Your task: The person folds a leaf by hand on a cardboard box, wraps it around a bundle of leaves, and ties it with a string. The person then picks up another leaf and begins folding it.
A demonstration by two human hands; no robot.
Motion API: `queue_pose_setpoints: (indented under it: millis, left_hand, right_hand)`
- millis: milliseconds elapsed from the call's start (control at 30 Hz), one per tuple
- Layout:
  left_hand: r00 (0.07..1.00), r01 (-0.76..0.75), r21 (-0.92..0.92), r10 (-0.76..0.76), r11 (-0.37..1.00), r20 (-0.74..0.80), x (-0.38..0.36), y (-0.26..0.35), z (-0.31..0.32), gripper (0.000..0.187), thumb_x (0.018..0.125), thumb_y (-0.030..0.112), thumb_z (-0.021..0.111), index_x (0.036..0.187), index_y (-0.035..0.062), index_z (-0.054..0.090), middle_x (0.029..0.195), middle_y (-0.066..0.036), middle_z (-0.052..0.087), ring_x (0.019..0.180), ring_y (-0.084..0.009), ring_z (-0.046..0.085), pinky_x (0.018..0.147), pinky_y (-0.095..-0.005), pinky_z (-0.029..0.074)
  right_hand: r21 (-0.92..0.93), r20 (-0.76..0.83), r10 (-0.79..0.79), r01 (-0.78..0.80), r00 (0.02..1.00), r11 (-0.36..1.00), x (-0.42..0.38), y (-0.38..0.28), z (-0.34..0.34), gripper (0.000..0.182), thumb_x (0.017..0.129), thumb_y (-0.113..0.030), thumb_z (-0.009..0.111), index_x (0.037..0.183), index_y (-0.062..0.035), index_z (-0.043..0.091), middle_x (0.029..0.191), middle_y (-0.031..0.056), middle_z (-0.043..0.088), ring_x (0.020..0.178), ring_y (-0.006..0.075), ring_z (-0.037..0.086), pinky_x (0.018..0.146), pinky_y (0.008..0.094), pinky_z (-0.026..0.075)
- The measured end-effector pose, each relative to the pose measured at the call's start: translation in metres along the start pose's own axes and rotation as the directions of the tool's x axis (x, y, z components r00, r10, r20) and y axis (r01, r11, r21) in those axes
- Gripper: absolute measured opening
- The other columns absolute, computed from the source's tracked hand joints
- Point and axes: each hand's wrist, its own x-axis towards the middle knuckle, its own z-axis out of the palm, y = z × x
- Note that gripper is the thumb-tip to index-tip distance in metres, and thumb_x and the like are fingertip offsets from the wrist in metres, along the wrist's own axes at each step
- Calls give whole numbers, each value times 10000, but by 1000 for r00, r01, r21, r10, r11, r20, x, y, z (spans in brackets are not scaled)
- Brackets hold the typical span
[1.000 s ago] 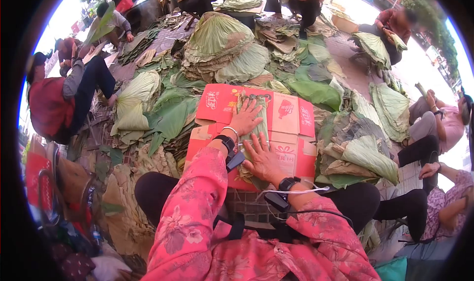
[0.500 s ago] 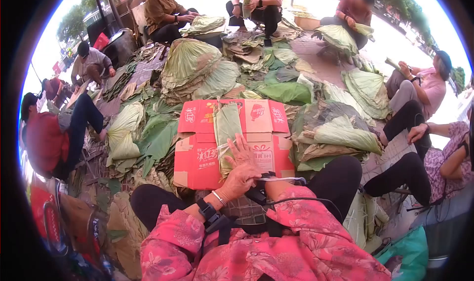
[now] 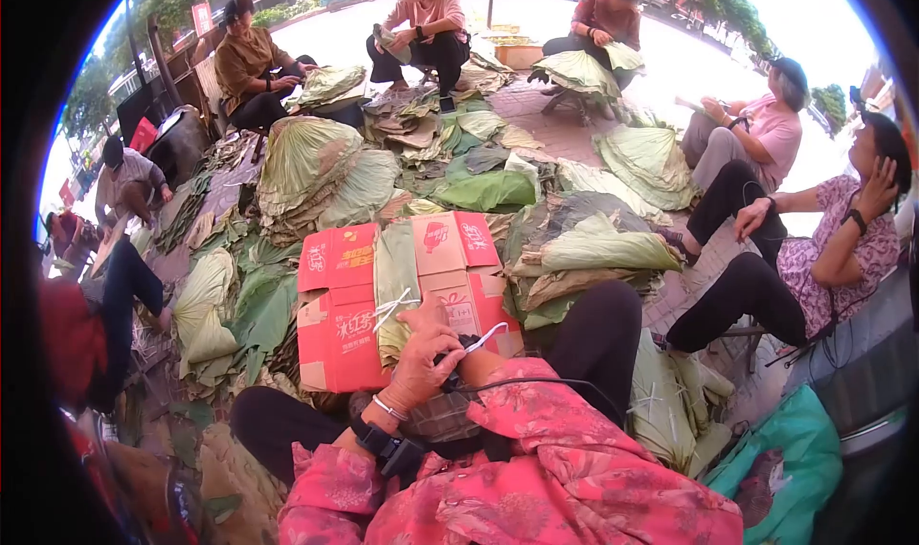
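Observation:
A folded bundle of dried lotus leaves lies lengthwise on flattened red cardboard across my lap. White string is tied around the bundle, its ends loose. My left hand crosses over my right wrist, fingers curled at the black wrist strap; what they pinch there is hidden. Loops of white string stick out beside that strap. Just beyond, my right hand is at the bundle's right edge, mostly covered by the left, so its fingers do not show clearly.
Large stacks of lotus leaves spread over the paving ahead, with more leaves near my right knee. Tied bundles and a green bag lie to my right. Several people sit around, one in a flowered shirt close by.
The view has swung right, so the cardboard and leaf piles appear further left. My right hand's spread fingers have drawn back from the bundle, uncovering the string knot. My left hand stays at my right wrist.

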Motion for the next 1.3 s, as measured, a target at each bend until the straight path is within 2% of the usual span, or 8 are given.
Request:
queue_pose_setpoints:
  millis: [267, 433, 567, 667, 900, 1000, 1100, 1300]
  left_hand:
    - [928, 255, -143, -200, 956, 315, 22, 41, -5, 186, 767, 88, 648, 914, 20, 557, 796, -106, 546, 769, -269, 553, 698, -334, 432]
    - [970, 123, -167, -83, 978, 227, 6, 3, 19, 108, 801, 73, 644, 831, -30, 628, 697, -35, 518, 677, -128, 508, 627, -265, 415]
    - [921, 380, -437, -377, 815, 97, 4, -7, 4, 186, 907, 145, 537, 815, 6, 620, 671, 14, 507, 559, -68, 449, 507, -219, 364]
    - [814, 291, -758, -568, 583, -124, 11, -15, -24, 219, 931, 193, 506, 829, 24, 602, 659, 34, 497, 529, -32, 409, 477, -185, 331]
    - [830, 493, -404, -556, 771, -48, -12, -40, -24, 229, 923, 206, 492, 824, 29, 598, 628, 2, 509, 567, -62, 459, 510, -207, 369]
    - [831, 448, 13, -422, 894, 363, -29, -39, 2, 217, 869, 197, 519, 838, 0, 605, 697, -140, 596, 670, -257, 593, 633, -342, 462]
    - [610, 312, 157, -325, 937, 723, -47, -45, 27, 250, 846, 232, 521, 893, 8, 621, 780, -203, 611, 774, -363, 597, 716, -417, 466]
    - [503, 193, 266, -327, 945, 800, -70, -78, 48, 250, 842, 278, 500, 914, 77, 630, 879, -177, 626, 880, -352, 596, 720, -488, 454]
  right_hand:
    - [109, -88, -103, 112, 991, 988, -13, 18, 7, 634, 577, -310, 773, 1074, 10, 544, 1037, 230, 584, 984, 346, 557, 837, 399, 450]
    - [151, 63, -308, 296, 949, 943, -16, 37, 9, 595, 591, -305, 771, 1053, 3, 557, 952, 184, 609, 901, 285, 581, 782, 374, 468]
    - [264, 111, -367, 329, 924, 907, -7, 51, -1, 564, 601, -301, 769, 1036, -2, 568, 883, 147, 630, 835, 235, 601, 738, 354, 483]
    - [505, 21, -252, 207, 968, 838, 5, 49, -25, 421, 662, -178, 745, 992, 8, 562, 866, 88, 627, 788, 164, 590, 693, 307, 491]
    - [847, -294, -232, 365, 927, 387, -41, -18, -239, 289, 718, 14, 697, 974, 23, 563, 882, 81, 631, 741, 149, 614, 674, 273, 520]
    - [760, -456, -238, 515, 857, 397, -73, 5, -320, 280, 748, 8, 658, 1009, 22, 560, 914, 86, 634, 765, 157, 619, 713, 275, 512]
    - [704, -573, -141, 573, 807, 420, -113, 53, -369, 261, 787, -33, 605, 1038, 20, 558, 947, 92, 628, 815, 187, 621, 760, 298, 503]
    - [740, -525, 233, 305, 818, 599, -171, 261, -384, 253, 760, -56, 639, 1004, 0, 603, 899, 76, 635, 794, 194, 627, 730, 311, 497]
